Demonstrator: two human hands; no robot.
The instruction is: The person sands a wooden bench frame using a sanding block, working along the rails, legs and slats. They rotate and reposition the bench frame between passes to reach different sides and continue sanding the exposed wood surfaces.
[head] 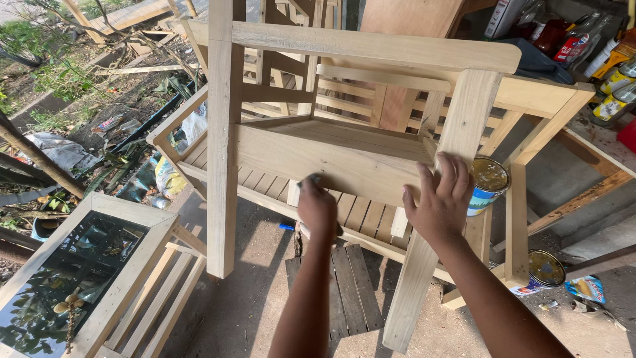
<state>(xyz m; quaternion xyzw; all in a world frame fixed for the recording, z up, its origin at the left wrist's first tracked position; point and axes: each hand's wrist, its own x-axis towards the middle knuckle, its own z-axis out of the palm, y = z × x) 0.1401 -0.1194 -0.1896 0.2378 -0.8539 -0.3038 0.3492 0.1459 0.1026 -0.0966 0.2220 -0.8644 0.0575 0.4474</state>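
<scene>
An unfinished pale wooden chair (344, 156) stands tipped in front of me, its legs and side rail facing the camera. My left hand (317, 209) is closed around a small dark object, pressed against the lower edge of the chair's broad rail. My right hand (440, 199) lies flat with fingers spread on the rail's right end, beside the slanted front leg (437, 225). An open tin can (487, 184) with a yellowish inside sits just right of that hand on a wooden frame.
A glass-topped wooden table (99, 272) stands at lower left. More slatted wooden furniture (371, 99) is behind the chair. A second open tin (543, 272) sits on the floor at right. Bottles and cans (609, 59) crowd the top right. Debris and branches lie outside at left.
</scene>
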